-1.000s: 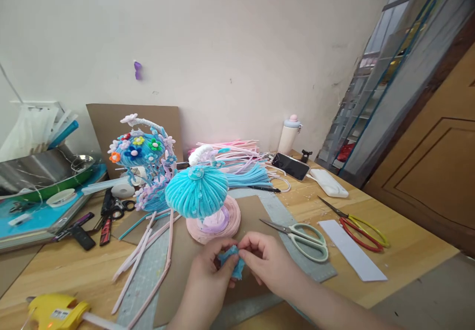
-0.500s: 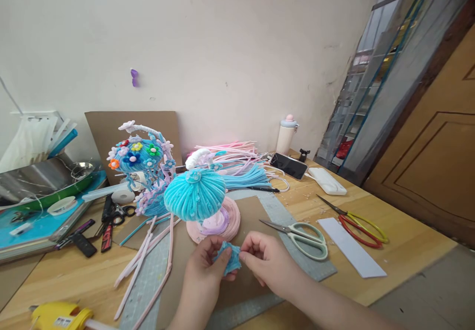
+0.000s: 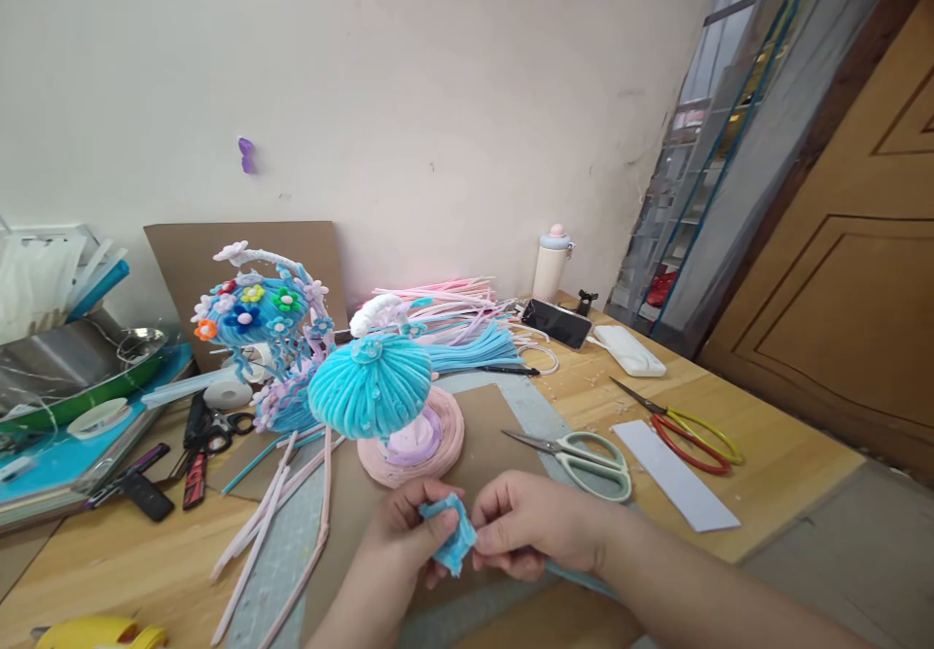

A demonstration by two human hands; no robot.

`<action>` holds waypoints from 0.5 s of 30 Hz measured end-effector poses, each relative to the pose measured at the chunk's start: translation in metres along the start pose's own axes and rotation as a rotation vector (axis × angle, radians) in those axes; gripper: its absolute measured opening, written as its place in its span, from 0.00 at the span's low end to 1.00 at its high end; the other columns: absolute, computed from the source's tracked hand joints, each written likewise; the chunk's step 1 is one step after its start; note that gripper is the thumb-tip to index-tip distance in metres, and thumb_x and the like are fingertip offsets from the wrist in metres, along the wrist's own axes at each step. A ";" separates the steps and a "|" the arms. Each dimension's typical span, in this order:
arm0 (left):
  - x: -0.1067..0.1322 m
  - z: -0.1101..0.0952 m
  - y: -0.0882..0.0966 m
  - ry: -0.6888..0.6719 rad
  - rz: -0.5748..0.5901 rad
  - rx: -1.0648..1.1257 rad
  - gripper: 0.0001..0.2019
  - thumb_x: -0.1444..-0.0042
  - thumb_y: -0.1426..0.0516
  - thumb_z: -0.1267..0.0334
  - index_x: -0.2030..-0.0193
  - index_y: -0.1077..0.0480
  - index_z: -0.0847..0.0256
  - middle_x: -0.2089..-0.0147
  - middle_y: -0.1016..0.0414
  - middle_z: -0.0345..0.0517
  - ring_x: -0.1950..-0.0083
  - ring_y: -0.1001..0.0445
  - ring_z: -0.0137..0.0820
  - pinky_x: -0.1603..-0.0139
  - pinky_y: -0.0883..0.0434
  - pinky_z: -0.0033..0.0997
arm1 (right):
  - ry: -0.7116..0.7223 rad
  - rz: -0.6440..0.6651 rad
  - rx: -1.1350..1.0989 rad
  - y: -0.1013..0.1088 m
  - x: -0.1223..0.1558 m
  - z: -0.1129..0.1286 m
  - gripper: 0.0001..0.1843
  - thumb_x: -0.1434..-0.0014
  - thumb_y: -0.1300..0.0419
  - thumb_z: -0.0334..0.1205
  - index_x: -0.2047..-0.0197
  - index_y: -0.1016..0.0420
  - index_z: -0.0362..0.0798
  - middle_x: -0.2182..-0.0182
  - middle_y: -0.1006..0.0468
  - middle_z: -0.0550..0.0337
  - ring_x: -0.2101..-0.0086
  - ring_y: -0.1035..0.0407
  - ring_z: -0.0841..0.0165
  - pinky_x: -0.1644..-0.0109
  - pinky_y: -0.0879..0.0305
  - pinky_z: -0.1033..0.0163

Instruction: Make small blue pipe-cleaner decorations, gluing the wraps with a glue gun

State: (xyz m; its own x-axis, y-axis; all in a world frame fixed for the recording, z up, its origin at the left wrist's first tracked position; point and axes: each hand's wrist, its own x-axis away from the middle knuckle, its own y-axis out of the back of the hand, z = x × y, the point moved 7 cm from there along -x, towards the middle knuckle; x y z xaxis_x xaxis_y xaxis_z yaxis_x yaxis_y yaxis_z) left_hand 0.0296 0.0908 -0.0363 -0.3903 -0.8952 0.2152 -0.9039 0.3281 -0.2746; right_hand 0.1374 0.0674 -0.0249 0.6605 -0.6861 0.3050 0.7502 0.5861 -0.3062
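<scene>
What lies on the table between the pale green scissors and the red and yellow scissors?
A white paper strip lies there, flat on the wooden table; the head view shows it.

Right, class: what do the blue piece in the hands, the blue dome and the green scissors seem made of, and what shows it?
The blue piece: fuzzy matte chenille stem, probably wire-cored; furry pile, folded between left hand and right hand. The blue dome: seemingly the same stems side by side; ribbed, fluffy surface. The green scissors: shiny metal blades; smooth pale handles, likely plastic.
</scene>
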 end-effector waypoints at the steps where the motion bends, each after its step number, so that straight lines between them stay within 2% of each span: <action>1: 0.000 0.001 -0.002 0.000 0.024 -0.023 0.19 0.60 0.33 0.52 0.68 0.28 0.66 0.81 0.28 0.41 0.85 0.38 0.21 0.87 0.46 0.18 | -0.062 0.069 -0.062 -0.002 0.000 -0.004 0.06 0.53 0.39 0.36 0.75 0.30 0.41 0.84 0.35 0.68 0.88 0.51 0.83 0.85 0.60 0.73; 3: 0.002 0.002 -0.007 -0.006 0.067 -0.063 0.18 0.61 0.33 0.53 0.70 0.28 0.65 0.78 0.26 0.43 0.84 0.36 0.22 0.84 0.44 0.20 | -0.192 0.173 -0.147 -0.005 0.001 -0.012 0.03 0.55 0.40 0.32 0.76 0.31 0.42 0.84 0.39 0.70 0.88 0.53 0.83 0.85 0.62 0.74; 6: 0.007 -0.006 -0.015 -0.049 0.087 -0.217 0.12 0.56 0.35 0.57 0.70 0.27 0.64 0.75 0.23 0.46 0.76 0.30 0.28 0.75 0.36 0.25 | -0.321 0.214 -0.136 -0.003 0.001 -0.017 0.02 0.56 0.43 0.32 0.75 0.33 0.43 0.84 0.43 0.72 0.88 0.55 0.83 0.85 0.62 0.76; 9: 0.012 -0.017 -0.021 -0.120 0.107 -0.467 0.08 0.49 0.39 0.60 0.68 0.25 0.63 0.72 0.22 0.47 0.70 0.28 0.32 0.67 0.34 0.28 | -0.387 0.176 0.030 0.002 0.003 -0.016 0.04 0.57 0.44 0.36 0.76 0.35 0.44 0.82 0.41 0.70 0.87 0.54 0.83 0.84 0.61 0.76; 12: 0.016 -0.024 -0.025 -0.200 0.114 -0.658 0.06 0.47 0.42 0.63 0.67 0.23 0.61 0.68 0.21 0.46 0.65 0.27 0.34 0.63 0.34 0.29 | -0.410 0.128 0.180 0.007 0.001 -0.012 0.08 0.60 0.40 0.38 0.76 0.35 0.45 0.82 0.40 0.71 0.86 0.53 0.82 0.84 0.61 0.75; 15: 0.015 -0.023 -0.022 -0.238 0.063 -0.781 0.06 0.47 0.43 0.64 0.68 0.24 0.59 0.69 0.22 0.44 0.66 0.28 0.33 0.65 0.36 0.28 | -0.416 0.030 0.349 0.016 -0.004 -0.007 0.10 0.61 0.38 0.39 0.78 0.36 0.46 0.84 0.40 0.71 0.86 0.51 0.80 0.84 0.60 0.73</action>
State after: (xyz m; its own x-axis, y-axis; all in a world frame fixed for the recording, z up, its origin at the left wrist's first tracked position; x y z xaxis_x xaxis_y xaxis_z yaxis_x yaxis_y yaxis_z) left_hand 0.0394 0.0767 -0.0058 -0.4758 -0.8795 -0.0076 -0.7772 0.4164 0.4718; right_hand 0.1467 0.0761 -0.0376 0.5852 -0.4804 0.6533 0.6501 0.7594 -0.0239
